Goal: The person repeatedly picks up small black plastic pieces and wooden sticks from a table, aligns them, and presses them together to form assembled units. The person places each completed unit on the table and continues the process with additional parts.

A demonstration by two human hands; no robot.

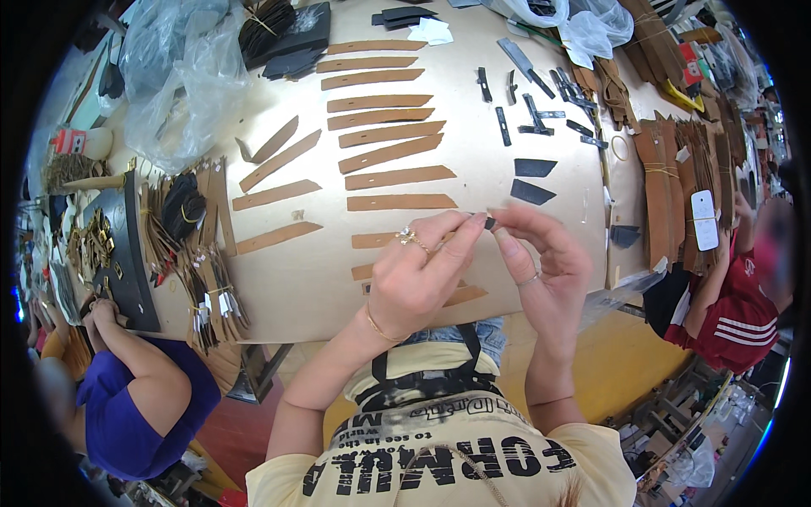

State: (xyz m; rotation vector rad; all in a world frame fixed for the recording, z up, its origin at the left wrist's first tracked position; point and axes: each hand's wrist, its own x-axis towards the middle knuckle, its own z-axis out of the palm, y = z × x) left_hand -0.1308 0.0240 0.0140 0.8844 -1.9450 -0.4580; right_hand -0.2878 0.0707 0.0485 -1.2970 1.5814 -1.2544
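My left hand and my right hand meet above the table's near side. Between their fingertips is a small black piece, possibly leather; the fingers hide most of it. The left thumb and forefinger pinch it, and the right thumb and fingers close on its other side. Under and beyond my hands lies a column of brown leather strips with slanted ends, some partly covered by my left hand. Two black slant-ended pieces lie just beyond my right hand.
Small black strap pieces lie at the far right. More brown strips and bundled straps are at left, near a plastic bag. Brown leather stacks and a phone are at right. Co-workers sit on both sides.
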